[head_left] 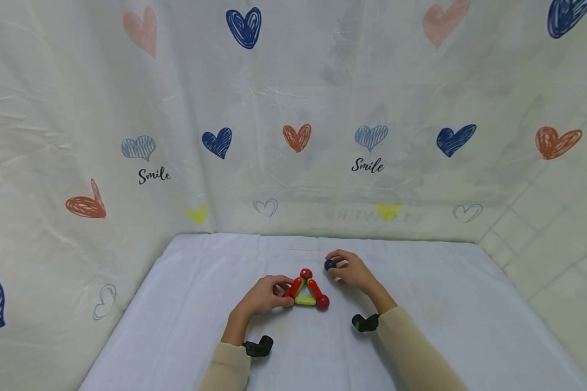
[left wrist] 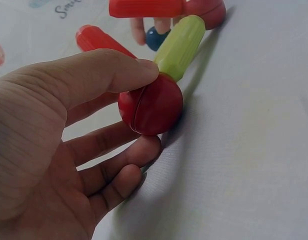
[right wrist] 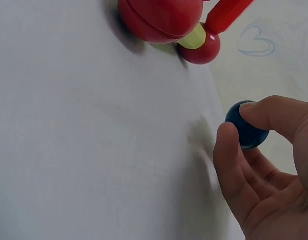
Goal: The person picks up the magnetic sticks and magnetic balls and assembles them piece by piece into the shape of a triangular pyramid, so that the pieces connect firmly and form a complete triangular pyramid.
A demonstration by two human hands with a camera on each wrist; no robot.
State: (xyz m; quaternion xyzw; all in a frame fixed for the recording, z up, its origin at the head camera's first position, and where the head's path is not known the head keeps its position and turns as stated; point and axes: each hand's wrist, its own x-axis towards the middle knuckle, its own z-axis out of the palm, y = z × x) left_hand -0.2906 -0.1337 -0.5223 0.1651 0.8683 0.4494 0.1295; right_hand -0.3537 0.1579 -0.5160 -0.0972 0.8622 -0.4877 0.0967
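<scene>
A triangle of toy rods and balls lies on the table: two red rods [head_left: 315, 289], a yellow-green rod [head_left: 305, 300] at the near side, and red balls at its corners. My left hand [head_left: 266, 295] holds the left corner, its thumb and fingers around the red ball [left wrist: 156, 107]. The far red ball [head_left: 306, 273] and the right red ball [head_left: 323, 302] are untouched. Right of the far corner, my right hand [head_left: 353, 271] pinches a dark blue ball [right wrist: 247, 127] between thumb and fingers, apart from the triangle.
A white cloth [head_left: 445, 304] covers the table. Behind it hangs a pale curtain [head_left: 323, 98] printed with hearts and writing. Each wrist wears a small black camera, the left one [head_left: 258, 346] and the right one [head_left: 364, 322], close above the cloth.
</scene>
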